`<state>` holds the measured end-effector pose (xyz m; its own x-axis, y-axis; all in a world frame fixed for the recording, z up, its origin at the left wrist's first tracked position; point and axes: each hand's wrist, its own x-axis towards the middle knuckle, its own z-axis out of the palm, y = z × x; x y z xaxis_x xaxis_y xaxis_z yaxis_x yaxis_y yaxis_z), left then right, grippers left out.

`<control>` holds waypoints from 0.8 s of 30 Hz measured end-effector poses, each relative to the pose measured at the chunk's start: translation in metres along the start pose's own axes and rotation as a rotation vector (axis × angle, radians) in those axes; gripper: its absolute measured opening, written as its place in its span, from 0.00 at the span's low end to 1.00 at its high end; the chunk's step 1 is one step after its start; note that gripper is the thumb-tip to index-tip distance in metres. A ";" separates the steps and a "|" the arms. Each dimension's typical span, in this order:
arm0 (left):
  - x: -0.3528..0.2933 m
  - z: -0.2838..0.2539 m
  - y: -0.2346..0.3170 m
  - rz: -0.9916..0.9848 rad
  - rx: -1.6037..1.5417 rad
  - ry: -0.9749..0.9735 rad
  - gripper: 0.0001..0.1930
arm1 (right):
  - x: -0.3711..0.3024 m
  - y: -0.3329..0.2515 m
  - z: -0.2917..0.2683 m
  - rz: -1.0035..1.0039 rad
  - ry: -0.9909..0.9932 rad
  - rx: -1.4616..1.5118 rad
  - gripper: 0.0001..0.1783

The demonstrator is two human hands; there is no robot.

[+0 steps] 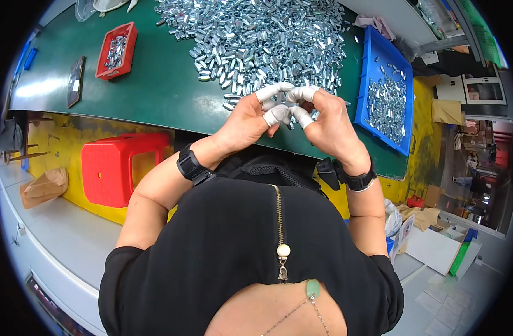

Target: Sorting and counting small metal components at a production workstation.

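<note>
My left hand and my right hand meet over the near edge of the green table, with white coverings on thumbs and index fingers. Their fingertips pinch together around a small silver metal piece, mostly hidden by the fingers. Just beyond lies a big heap of shiny, elongated metal parts, its nearest pieces right by my fingers. More metal shows below the right thumb, but I cannot tell whether it is held.
To the right stands a blue tray holding many metal parts. A small red bin with similar parts sits at the left on the green table, beside a dark, flat phone-like object. A red stool stands below the table's left side.
</note>
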<state>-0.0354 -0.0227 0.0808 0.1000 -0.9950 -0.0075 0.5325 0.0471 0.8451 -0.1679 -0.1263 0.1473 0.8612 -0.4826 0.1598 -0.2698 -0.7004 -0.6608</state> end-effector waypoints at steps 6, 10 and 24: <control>-0.001 0.006 0.004 0.035 0.034 0.022 0.23 | -0.006 0.009 0.010 -0.046 0.130 0.082 0.09; -0.001 0.005 -0.001 0.026 0.066 0.016 0.23 | -0.006 0.003 0.005 0.063 0.073 0.124 0.09; -0.003 0.006 -0.001 0.059 0.143 0.069 0.23 | -0.006 0.010 0.012 -0.013 0.073 0.189 0.09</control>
<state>-0.0407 -0.0202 0.0833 0.1872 -0.9823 0.0117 0.3999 0.0871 0.9124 -0.1706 -0.1236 0.1309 0.8287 -0.5157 0.2174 -0.1674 -0.5990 -0.7830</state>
